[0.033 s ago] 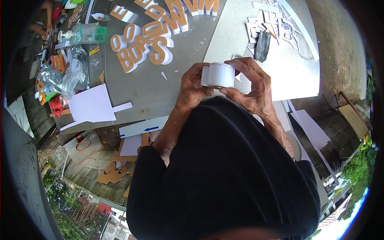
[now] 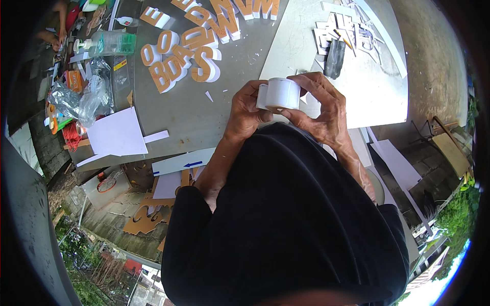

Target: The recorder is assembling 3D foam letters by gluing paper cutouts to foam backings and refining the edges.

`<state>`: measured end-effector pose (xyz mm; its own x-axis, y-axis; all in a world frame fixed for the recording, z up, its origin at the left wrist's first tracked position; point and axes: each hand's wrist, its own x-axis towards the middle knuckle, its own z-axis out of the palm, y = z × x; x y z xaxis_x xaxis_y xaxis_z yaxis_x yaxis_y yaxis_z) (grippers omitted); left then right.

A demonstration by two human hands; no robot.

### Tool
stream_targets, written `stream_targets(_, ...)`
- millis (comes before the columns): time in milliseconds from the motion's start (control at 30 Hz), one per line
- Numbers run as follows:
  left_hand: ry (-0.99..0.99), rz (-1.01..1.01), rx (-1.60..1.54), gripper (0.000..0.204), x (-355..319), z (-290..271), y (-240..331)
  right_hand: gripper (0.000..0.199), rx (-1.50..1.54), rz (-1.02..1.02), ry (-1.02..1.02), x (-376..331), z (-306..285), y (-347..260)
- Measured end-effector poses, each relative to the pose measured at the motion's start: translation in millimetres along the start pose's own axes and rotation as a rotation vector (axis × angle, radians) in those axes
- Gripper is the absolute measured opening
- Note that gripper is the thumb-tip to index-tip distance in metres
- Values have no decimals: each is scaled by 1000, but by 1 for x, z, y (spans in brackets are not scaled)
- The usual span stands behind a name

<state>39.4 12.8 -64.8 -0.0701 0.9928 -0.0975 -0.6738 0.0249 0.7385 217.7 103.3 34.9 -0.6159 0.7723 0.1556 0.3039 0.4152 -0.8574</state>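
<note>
In front of my chest, at the table's near edge, both hands hold a white, curved-sided block letter point(image 2: 284, 93). A narrow brown strip shows along its lower edge; which letter it is, I cannot tell. My left hand point(image 2: 246, 109) grips its left end, thumb below and fingers behind. The right hand point(image 2: 322, 104) pinches the right side between thumb and fingers. Beyond them on the grey table point(image 2: 204, 122) stand several block letters point(image 2: 205, 65) with brown faces and white sides.
A white sheet point(image 2: 352, 97) covers the table's right, with white offcuts point(image 2: 352, 30) and a black object point(image 2: 335, 58) on it. At left lie a pump bottle point(image 2: 109, 43), clear plastic bags point(image 2: 94, 97) and white card point(image 2: 117, 132). Another person's hand point(image 2: 53, 41) shows far left.
The block letter has tilted and risen very slightly between my hands. Both hands keep their hold, and nothing else has visibly moved.
</note>
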Motion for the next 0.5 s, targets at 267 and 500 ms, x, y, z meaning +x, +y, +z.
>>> stream_targets(267, 73, -37, 228, 69, 7, 17, 12, 54, 328, 361, -33, 14, 2, 36)
stream_targets(500, 8, -246, 334, 57, 23, 19, 32, 58, 302, 515, -173, 25, 0, 53)
